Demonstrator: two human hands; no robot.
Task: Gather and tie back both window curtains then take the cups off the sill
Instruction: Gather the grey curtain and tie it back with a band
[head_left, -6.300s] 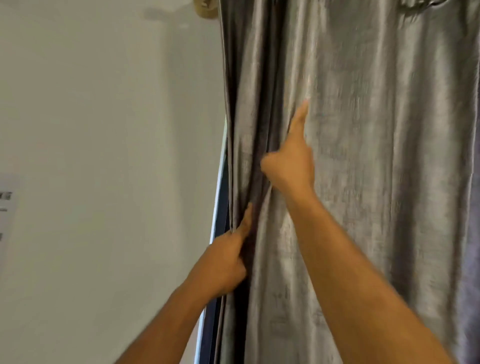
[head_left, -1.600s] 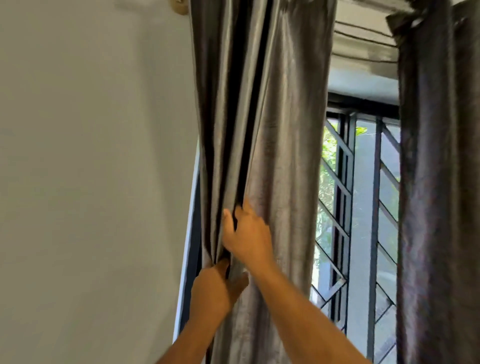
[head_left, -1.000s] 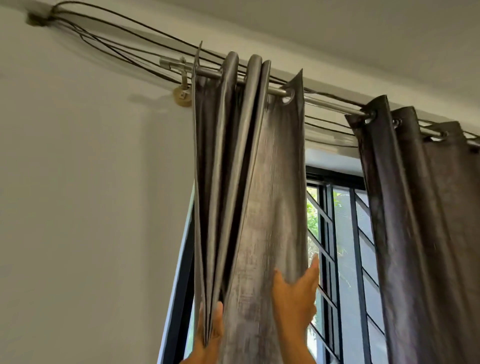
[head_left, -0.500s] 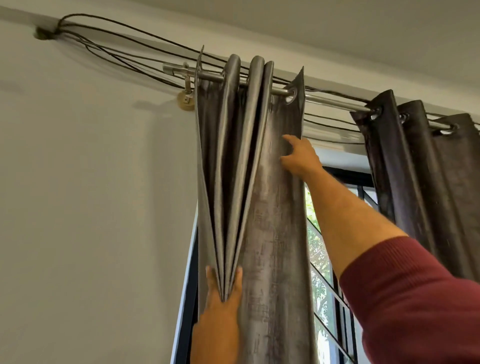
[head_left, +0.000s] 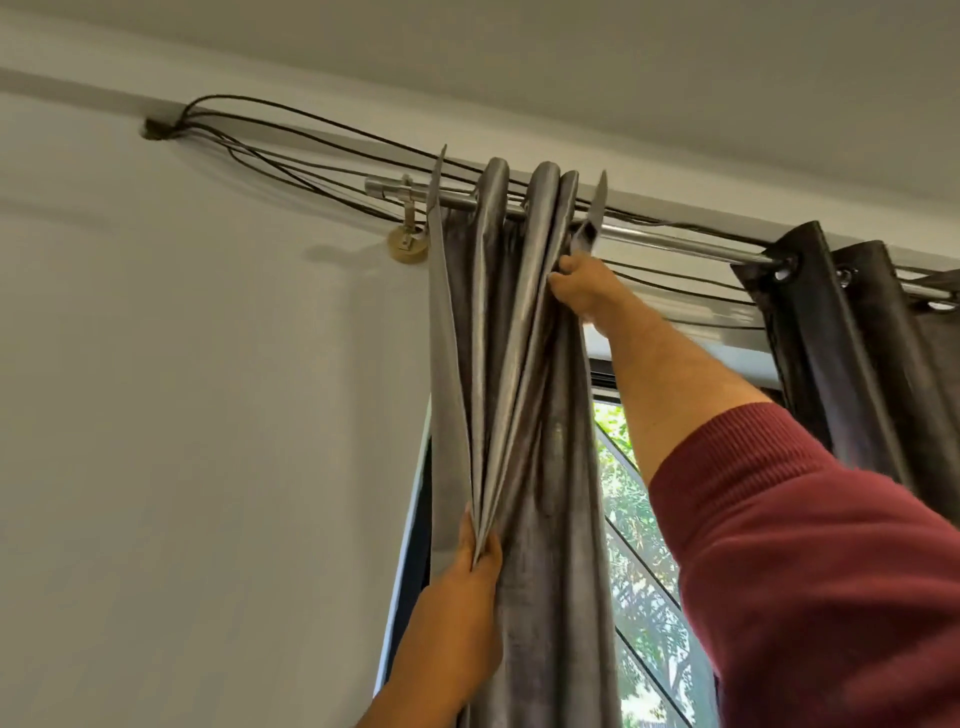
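Up near the rod (head_left: 675, 244), the right hand (head_left: 582, 291) grips the left curtain (head_left: 519, 364) just under its rings, while the left hand (head_left: 475, 566) pinches the gathered folds lower down. Well apart hangs the darker right curtain (head_left: 831, 364).

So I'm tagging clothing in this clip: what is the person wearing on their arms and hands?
The right arm wears a dark red ribbed-knit sleeve, pushed up so the forearm is bare. The left arm shows no sleeve in view. Both the left hand and right hand are bare: no gloves, rings, watch or bands visible.
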